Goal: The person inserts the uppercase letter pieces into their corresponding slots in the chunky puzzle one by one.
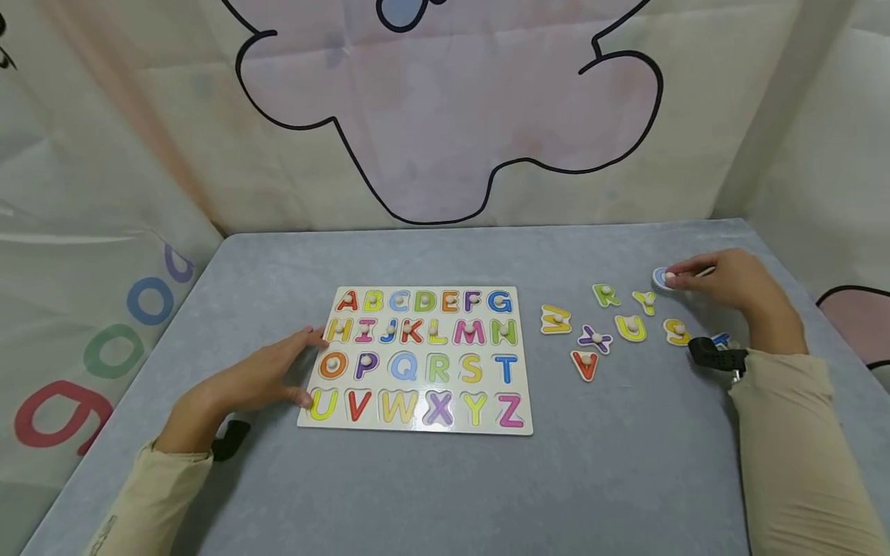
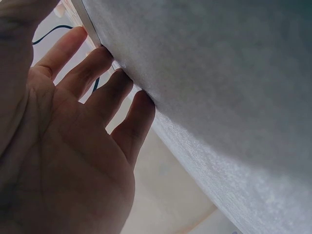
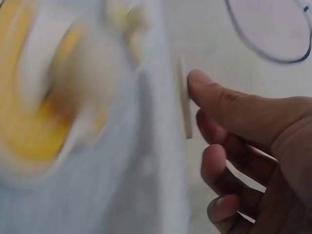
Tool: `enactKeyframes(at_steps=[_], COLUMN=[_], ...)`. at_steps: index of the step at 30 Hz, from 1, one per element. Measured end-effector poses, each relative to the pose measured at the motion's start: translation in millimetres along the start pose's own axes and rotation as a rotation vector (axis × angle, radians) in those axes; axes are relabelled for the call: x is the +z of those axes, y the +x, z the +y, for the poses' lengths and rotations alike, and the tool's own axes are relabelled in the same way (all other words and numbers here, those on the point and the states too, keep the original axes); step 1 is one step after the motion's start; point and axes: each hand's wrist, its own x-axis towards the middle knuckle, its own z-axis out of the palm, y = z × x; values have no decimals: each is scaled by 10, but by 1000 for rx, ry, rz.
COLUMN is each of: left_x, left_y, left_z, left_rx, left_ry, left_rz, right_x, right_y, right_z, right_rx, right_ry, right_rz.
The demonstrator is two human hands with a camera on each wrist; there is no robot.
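Note:
My left hand (image 1: pixel 260 378) lies at the left edge of a white alphabet board (image 1: pixel 417 426), its fingertips and thumb touching the rim. In the left wrist view its fingers (image 2: pixel 100 68) are extended along the board's edge. Over at the far right, my right hand (image 1: pixel 730 282) pinches a round blue letter piece (image 1: pixel 660 278) by its knob. The right wrist view shows this piece (image 3: pixel 185 105) edge-on at the thumb tip, the other fingers loosely curled. Knobbed letters fill the board's upper rows; several lower recesses, such as the R recess (image 1: pixel 438 367), have no knob.
Between board and right hand lie loose letters: a green R (image 1: pixel 606 295), Y (image 1: pixel 645 302), U (image 1: pixel 630 328), S (image 1: pixel 676 332), X (image 1: pixel 595 339), red V (image 1: pixel 584 365) and a yellow letter (image 1: pixel 555 319). A blue piece (image 1: pixel 721 338) is partly hidden by the right wrist strap.

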Motion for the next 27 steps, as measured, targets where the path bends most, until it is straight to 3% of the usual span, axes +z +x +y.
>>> enactKeyframes(at_steps=[4, 12, 27], left_x=[-9, -8, -11], left_y=[22, 41, 22], left_z=[-14, -28, -1], left_rx=[0, -7, 4], left_ry=[3, 7, 10], left_rz=[0, -3, 2], right_x=[-30, 68, 331], right_y=[-20, -87, -207], right_z=[-294, -1008, -1691], right_rx=[-57, -160, -209], right_ry=[-3, 44, 100], right_rz=[70, 51, 31])
